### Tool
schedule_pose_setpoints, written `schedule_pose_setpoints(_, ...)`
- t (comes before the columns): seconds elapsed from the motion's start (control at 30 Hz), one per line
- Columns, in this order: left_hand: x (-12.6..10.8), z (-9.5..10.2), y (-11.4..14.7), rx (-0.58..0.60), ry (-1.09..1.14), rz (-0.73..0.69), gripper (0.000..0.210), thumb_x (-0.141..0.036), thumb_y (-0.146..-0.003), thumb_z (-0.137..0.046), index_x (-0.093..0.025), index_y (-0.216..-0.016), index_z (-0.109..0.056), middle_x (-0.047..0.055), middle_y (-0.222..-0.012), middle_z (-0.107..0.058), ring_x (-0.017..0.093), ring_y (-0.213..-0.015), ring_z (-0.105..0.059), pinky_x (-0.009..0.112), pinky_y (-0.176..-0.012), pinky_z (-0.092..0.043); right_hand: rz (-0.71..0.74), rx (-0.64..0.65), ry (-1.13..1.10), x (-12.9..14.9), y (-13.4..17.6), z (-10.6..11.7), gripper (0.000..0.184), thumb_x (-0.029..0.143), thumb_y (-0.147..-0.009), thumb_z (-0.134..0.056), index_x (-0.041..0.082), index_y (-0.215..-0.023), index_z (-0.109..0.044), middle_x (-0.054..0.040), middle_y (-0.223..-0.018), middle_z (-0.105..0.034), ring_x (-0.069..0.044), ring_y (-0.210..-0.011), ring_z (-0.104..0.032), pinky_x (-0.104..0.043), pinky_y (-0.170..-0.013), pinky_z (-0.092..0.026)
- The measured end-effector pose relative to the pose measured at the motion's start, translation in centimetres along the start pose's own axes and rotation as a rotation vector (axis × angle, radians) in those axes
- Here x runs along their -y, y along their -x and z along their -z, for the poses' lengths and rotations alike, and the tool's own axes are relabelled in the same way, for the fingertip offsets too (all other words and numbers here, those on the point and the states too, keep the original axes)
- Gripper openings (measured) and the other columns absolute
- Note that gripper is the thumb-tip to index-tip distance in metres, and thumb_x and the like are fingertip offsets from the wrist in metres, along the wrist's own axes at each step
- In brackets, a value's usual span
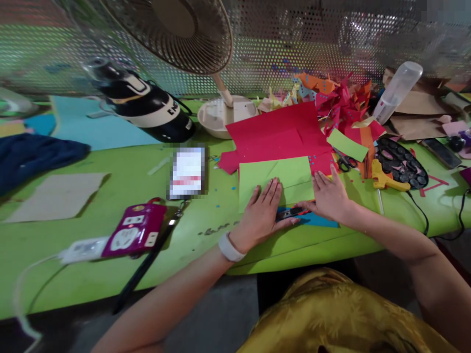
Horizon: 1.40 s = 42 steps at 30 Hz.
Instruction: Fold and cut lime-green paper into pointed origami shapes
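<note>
My left hand [259,215], with a white band on the wrist, lies flat with fingers stretched on a light green sheet of paper [274,172]. At the sheet's right edge, my right hand [329,195] also rests flat, fingers spread. Between the two hands lies a black and orange tool that looks like a cutter knife [292,213], partly hidden; the right thumb reaches over its end. A blue sheet [322,220] shows beneath, near the table edge. Behind the green sheet are red sheets [277,130].
A fan [224,105], black bottle [154,110] and phone [187,171] stand or lie to the left, with a purple power adapter [134,230]. Rightward are scissors [346,163], a yellow glue gun [388,179], a black tray [403,164] and paper scraps [342,100].
</note>
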State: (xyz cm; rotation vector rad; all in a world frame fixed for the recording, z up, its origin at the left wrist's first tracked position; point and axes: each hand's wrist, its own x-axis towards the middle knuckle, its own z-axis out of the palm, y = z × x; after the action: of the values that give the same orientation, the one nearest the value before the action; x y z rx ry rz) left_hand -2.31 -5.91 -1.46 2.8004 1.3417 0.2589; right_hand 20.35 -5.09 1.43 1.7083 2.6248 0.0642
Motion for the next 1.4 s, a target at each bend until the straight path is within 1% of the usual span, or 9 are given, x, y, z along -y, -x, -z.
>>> schedule_pose_setpoints(0.2,0.0,-0.1,0.0,0.005,-0.007,0.003,0.105,-0.080,-0.088,-0.020,0.003,-0.151,-0.028,0.028,-0.158,-0.029,0.035,-0.149,-0.025,0.053,-0.120,-0.021,-0.112,0.091,0.008,0.0,-0.2,1.6,0.102,0.078,-0.090,-0.016,-0.004,-0.138,-0.054,-0.0295,-0.137,-0.057,-0.044,-0.135,-0.047,-0.062,-0.121,0.001)
schedule_pose_setpoints(0.33,-0.1,0.1,0.0,0.017,-0.017,0.008,0.106,-0.081,-0.088,-0.020,0.002,-0.152,-0.029,0.027,-0.158,-0.028,0.033,-0.150,-0.025,0.052,-0.121,-0.020,-0.096,-0.114,-0.053,0.4,-0.2,2.8,0.081,0.064,-0.098,-0.023,0.001,-0.134,-0.059,-0.0245,-0.135,-0.060,-0.040,-0.133,-0.049,-0.057,-0.122,-0.009)
schedule_pose_setpoints(0.43,-0.1,0.2,0.0,0.016,-0.016,0.012,0.107,-0.082,-0.087,-0.020,0.003,-0.151,-0.030,0.027,-0.158,-0.028,0.033,-0.150,-0.025,0.052,-0.121,-0.020,-0.024,-0.263,-0.065,0.4,-0.2,3.0,0.061,0.054,-0.101,-0.030,0.009,-0.112,-0.070,-0.0197,-0.113,-0.069,-0.034,-0.115,-0.059,-0.054,-0.114,-0.025)
schedule_pose_setpoints(0.53,-0.1,0.2,0.1,0.003,-0.002,0.007,0.106,-0.081,-0.087,-0.021,0.003,-0.151,-0.030,0.027,-0.158,-0.028,0.033,-0.150,-0.025,0.051,-0.120,-0.021,0.001,-0.326,-0.027,-0.2,-0.6,2.6,0.042,0.039,-0.103,-0.036,0.014,-0.098,-0.070,-0.0152,-0.099,-0.068,-0.029,-0.098,-0.060,-0.048,-0.099,-0.039)
schedule_pose_setpoints(0.67,-0.1,0.0,0.1,-0.029,0.026,0.004,0.103,-0.081,-0.088,-0.026,-0.001,-0.152,-0.029,0.027,-0.157,-0.031,0.034,-0.149,-0.027,0.053,-0.120,-0.022,0.192,-0.291,-0.009,-1.0,-1.9,1.5,0.027,0.027,-0.102,-0.042,0.019,-0.105,-0.068,-0.0133,-0.114,-0.064,-0.027,-0.105,-0.055,-0.042,-0.094,-0.041)
schedule_pose_setpoints(0.8,0.0,-0.1,0.0,-0.052,0.034,0.008,0.101,-0.079,-0.088,-0.029,-0.001,-0.152,-0.032,0.027,-0.156,-0.034,0.035,-0.147,-0.031,0.054,-0.119,-0.023,0.303,-0.213,-0.017,-1.2,-3.2,0.3,0.025,0.021,-0.101,-0.044,0.020,-0.110,-0.067,-0.0120,-0.124,-0.061,-0.026,-0.112,-0.052,-0.040,-0.095,-0.039)
schedule_pose_setpoints(0.97,0.2,0.9,-0.7,-0.051,0.080,0.046,0.081,-0.069,-0.094,-0.030,-0.008,-0.145,-0.047,0.020,-0.149,-0.048,0.034,-0.138,-0.044,0.050,-0.115,-0.032,0.386,-0.146,-0.008,-1.6,-3.9,-0.2,0.027,0.016,-0.101,-0.042,0.019,-0.111,-0.067,-0.0112,-0.114,-0.064,-0.025,-0.104,-0.054,-0.039,-0.088,-0.041)
schedule_pose_setpoints(1.13,1.2,1.6,-1.5,-0.110,0.157,0.117,0.054,-0.052,-0.100,-0.036,-0.016,-0.127,-0.066,0.014,-0.126,-0.063,0.030,-0.115,-0.057,0.045,-0.101,-0.046,0.432,-0.116,0.004,-2.0,-4.1,0.0,0.023,0.012,-0.099,-0.044,0.015,-0.109,-0.065,-0.0109,-0.107,-0.065,-0.023,-0.095,-0.054,-0.035,-0.082,-0.041)
schedule_pose_setpoints(1.4,2.1,2.1,-2.3,-0.045,0.033,0.010,0.037,-0.020,-0.100,-0.037,-0.019,-0.119,-0.069,0.010,-0.114,-0.071,0.026,-0.105,-0.063,0.042,-0.094,-0.050,0.466,-0.063,0.093,-1.9,-4.0,0.9,0.023,0.009,-0.098,-0.044,0.014,-0.106,-0.065,-0.0097,-0.103,-0.066,-0.022,-0.093,-0.057,-0.033,-0.079,-0.046)
